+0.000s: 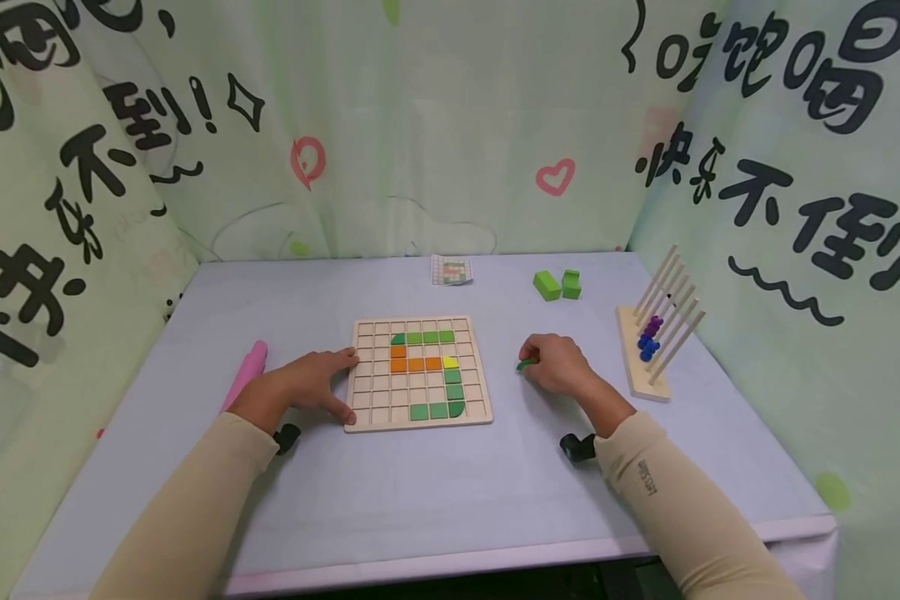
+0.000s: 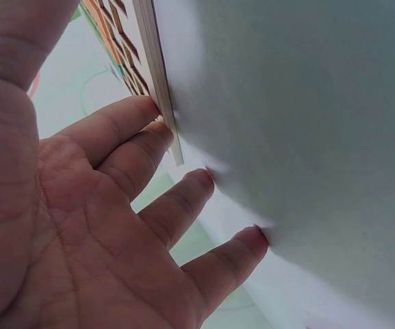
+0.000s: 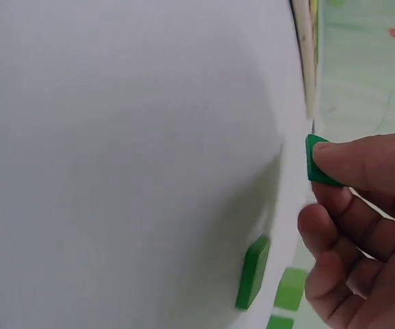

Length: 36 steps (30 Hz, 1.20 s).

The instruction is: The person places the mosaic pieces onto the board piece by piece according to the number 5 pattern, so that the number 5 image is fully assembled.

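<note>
Right hand (image 1: 560,363) pinches a green tile (image 3: 318,162) on the table at 3 o'clock of the board (image 1: 418,372), whose 9 o'clock edge the flat left hand (image 1: 305,385) steadies: best lift it level, keeping the board pinned

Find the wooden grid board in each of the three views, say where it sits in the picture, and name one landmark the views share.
Head: the wooden grid board lies mid-table, the left hand at its left edge.
Left wrist: only its pale edge shows, top centre, fingertips touching it.
Right wrist: a thin strip of its edge at top right, above the green tile the right hand pinches.
Shared landmark: the lilac table.
</note>
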### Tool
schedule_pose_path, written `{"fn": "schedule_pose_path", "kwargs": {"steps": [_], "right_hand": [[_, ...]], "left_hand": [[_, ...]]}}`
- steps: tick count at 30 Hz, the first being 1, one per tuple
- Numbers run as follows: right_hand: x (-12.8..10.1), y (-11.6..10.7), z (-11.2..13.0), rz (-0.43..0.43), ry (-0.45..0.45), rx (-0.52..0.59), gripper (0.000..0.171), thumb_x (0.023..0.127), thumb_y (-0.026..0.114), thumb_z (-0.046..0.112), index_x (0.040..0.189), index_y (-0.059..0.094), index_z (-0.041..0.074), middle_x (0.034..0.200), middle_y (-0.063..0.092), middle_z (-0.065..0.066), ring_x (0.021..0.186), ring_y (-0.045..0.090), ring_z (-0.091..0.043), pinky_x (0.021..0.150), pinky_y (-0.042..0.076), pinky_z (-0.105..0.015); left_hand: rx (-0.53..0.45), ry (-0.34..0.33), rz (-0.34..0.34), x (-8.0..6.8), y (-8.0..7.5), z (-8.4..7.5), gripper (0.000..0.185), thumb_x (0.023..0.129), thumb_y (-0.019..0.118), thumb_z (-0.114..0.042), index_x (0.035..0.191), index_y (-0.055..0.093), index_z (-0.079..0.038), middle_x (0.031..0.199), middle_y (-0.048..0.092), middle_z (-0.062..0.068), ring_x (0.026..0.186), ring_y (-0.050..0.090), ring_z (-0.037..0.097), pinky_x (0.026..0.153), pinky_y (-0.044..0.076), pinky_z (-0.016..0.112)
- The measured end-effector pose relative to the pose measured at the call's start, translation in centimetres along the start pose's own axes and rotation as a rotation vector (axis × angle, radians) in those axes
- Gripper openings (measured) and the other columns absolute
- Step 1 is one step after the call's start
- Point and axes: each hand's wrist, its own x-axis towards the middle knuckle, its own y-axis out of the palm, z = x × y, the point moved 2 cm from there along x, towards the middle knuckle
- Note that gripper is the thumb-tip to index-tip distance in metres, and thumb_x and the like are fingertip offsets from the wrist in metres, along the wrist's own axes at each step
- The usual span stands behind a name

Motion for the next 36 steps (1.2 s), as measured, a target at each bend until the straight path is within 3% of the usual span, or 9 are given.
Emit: {"fn": "schedule_pose_path", "kwargs": {"steps": [5, 13, 26, 36], "right_hand": [[-0.1, 0.6, 2.1, -0.005, -0.077, 0.054, 0.013, 0.095, 0.069, 0.004, 0.107, 0.072, 0.004, 0.098, 0.070, -0.009, 0.092, 0.061, -0.024, 0.085, 0.053, -0.039], [-0.3, 2.5, 6.2, 0.074, -0.227, 0.102, 0.020, 0.096, 0.068, 0.004, 0.116, 0.072, 0.006, 0.104, 0.071, -0.006, 0.095, 0.060, -0.022, 0.087, 0.053, -0.036], [0.0, 5.4, 11.7, 0.201, -0.345, 0.220, 0.007, 0.094, 0.074, 0.009, 0.100, 0.071, 0.011, 0.088, 0.070, 0.002, 0.080, 0.060, -0.012, 0.073, 0.052, -0.025], [0.0, 6.5, 15.0, 0.292, -0.390, 0.187, 0.005, 0.093, 0.074, 0.008, 0.097, 0.076, 0.012, 0.084, 0.069, 0.004, 0.080, 0.058, -0.013, 0.072, 0.049, -0.024]], "left_hand": [[0.006, 0.011, 0.000, -0.1, 0.0, 0.0, 0.110, 0.075, 0.093, -0.044, 0.163, 0.034, -0.013, 0.173, 0.023, 0.011, 0.157, 0.024, 0.042, 0.125, 0.028, 0.058], [0.011, 0.012, -0.002, -0.1, -0.3, 0.0, 0.111, 0.075, 0.093, -0.044, 0.163, 0.034, -0.012, 0.173, 0.023, 0.010, 0.157, 0.024, 0.042, 0.125, 0.028, 0.059], [-0.003, 0.035, 0.003, 0.0, -0.1, 0.0, 0.110, 0.076, 0.093, -0.042, 0.163, 0.035, -0.011, 0.173, 0.024, 0.011, 0.157, 0.024, 0.042, 0.126, 0.027, 0.058], [-0.016, 0.034, 0.007, 0.0, -0.2, 0.2, 0.111, 0.075, 0.093, -0.045, 0.163, 0.034, -0.012, 0.173, 0.023, 0.010, 0.157, 0.024, 0.041, 0.126, 0.026, 0.057]]}}
